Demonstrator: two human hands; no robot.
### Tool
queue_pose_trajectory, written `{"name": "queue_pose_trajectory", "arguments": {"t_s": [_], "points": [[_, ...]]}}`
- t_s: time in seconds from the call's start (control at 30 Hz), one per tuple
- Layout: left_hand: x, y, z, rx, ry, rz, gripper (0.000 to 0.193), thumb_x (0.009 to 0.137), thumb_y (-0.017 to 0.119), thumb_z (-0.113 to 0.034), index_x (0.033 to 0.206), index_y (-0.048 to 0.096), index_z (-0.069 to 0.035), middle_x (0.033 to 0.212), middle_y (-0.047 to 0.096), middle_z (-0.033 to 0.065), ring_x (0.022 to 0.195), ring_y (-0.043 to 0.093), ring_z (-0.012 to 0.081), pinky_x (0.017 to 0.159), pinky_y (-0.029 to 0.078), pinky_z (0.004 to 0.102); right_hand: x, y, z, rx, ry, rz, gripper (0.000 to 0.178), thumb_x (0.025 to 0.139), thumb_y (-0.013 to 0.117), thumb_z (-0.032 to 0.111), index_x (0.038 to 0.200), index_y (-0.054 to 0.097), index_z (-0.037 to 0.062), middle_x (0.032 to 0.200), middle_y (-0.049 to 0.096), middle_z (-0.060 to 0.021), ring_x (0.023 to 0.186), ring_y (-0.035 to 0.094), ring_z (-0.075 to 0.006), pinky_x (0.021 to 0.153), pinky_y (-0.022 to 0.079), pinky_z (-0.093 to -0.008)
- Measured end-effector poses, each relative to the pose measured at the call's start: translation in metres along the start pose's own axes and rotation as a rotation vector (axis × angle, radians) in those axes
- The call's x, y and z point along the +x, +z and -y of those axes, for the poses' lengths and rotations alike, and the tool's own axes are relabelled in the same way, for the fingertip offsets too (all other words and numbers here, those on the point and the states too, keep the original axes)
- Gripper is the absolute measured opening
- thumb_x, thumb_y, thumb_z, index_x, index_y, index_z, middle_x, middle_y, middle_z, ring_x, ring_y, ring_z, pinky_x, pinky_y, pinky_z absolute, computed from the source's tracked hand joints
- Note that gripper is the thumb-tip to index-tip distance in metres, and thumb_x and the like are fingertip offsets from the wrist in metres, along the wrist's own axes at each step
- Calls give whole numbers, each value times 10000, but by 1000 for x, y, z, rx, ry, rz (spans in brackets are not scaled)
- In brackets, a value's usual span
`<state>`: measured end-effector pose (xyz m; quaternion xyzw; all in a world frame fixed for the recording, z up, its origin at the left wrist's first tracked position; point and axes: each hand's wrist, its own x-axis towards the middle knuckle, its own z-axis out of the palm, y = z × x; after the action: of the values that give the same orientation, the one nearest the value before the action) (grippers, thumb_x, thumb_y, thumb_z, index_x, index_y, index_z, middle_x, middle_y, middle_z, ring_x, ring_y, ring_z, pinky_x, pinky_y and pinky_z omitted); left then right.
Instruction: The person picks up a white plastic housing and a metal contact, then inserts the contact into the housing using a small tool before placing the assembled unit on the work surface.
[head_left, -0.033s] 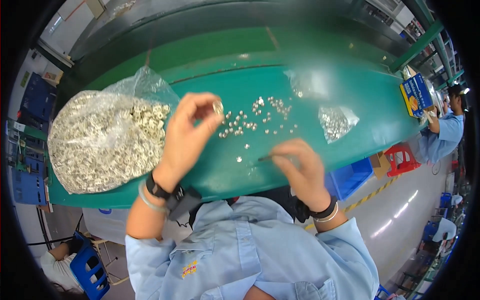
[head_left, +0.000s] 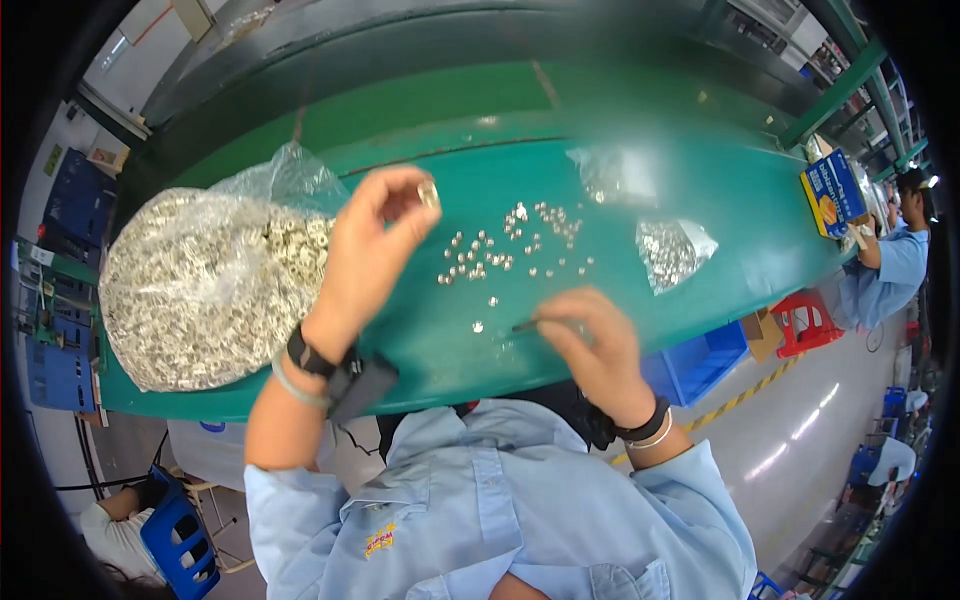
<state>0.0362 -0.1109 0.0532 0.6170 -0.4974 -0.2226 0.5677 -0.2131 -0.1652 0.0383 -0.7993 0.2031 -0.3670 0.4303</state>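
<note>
My left hand (head_left: 378, 230) is raised over the green table, its thumb and fingers closed on a small pale metallic part (head_left: 428, 193). Low over the table, my right hand (head_left: 600, 350) pinches a thin dark tool (head_left: 523, 326), whose exact kind is too blurred to tell. The tool's tip points left, toward a small shiny piece (head_left: 477, 327) lying on the tabletop. Beyond and between the hands, several small silvery pieces (head_left: 485, 257) lie scattered. Left of my left wrist rests a large clear plastic bag (head_left: 190, 290) full of pale metallic parts.
A small clear bag (head_left: 672, 250) of silvery pieces lies on the right of the green table (head_left: 420, 365), with another clear bag (head_left: 615, 178) behind it. A blue bin (head_left: 700, 362) stands below the right edge, near a red stool (head_left: 805, 323). Another person (head_left: 885, 260) sits far right.
My left hand has shifted slightly up and left, still holding the small part. My right hand has moved a little left and down with the thin tool.
</note>
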Motion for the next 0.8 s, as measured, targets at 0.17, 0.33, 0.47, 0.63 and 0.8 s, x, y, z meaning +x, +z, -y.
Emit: {"name": "queue_pose_trajectory", "arguments": {"t_s": [0.17, 0.33, 0.47, 0.63, 0.8], "points": [[119, -6, 45, 165, 35, -39, 234, 843, 653, -66, 1060, 594, -5, 959, 624, 43, 883, 584, 121, 789, 484, 255, -7, 10, -23, 59, -32, 67, 159, 803, 670, -18, 952, 640, 28, 906, 656, -105, 815, 633, -235, 707, 496, -312], [190, 9, 99, 422, 96, 7, 218, 831, 669, -68, 1034, 610, -15, 911, 602, 36, 838, 582, 128, 781, 482, 263, -5, 9, -31, 85, 0, 139, 155, 800, 680, -10, 948, 646, 25, 898, 657, -102, 794, 637, -238, 677, 507, -320], [214, 20, 126, 578, 60, 80, 245, 800, 685, -70, 1029, 616, -18, 888, 594, 69, 824, 592, 176, 774, 487, 304, -5, 8, -33, 111, 0, 147, 158, 802, 682, 15, 954, 647, 31, 888, 651, -102, 786, 630, -258, 677, 510, -330], [212, 23, 131, 728, 84, 79, 299, 778, 692, -72, 1062, 614, -22, 880, 587, 103, 834, 595, 223, 767, 487, 335, -1, 10, -36, 116, -6, 156, 158, 790, 690, 20, 941, 644, 30, 876, 649, -103, 791, 632, -257, 670, 513, -331], [200, -6, 74, 651, 266, 91, 315, 795, 669, -114, 1089, 619, -10, 905, 633, 123, 841, 619, 241, 763, 495, 345, -3, 10, -29, 124, 15, 197, 170, 784, 678, -32, 939, 631, 21, 897, 660, -97, 785, 632, -246, 678, 506, -331]]}}
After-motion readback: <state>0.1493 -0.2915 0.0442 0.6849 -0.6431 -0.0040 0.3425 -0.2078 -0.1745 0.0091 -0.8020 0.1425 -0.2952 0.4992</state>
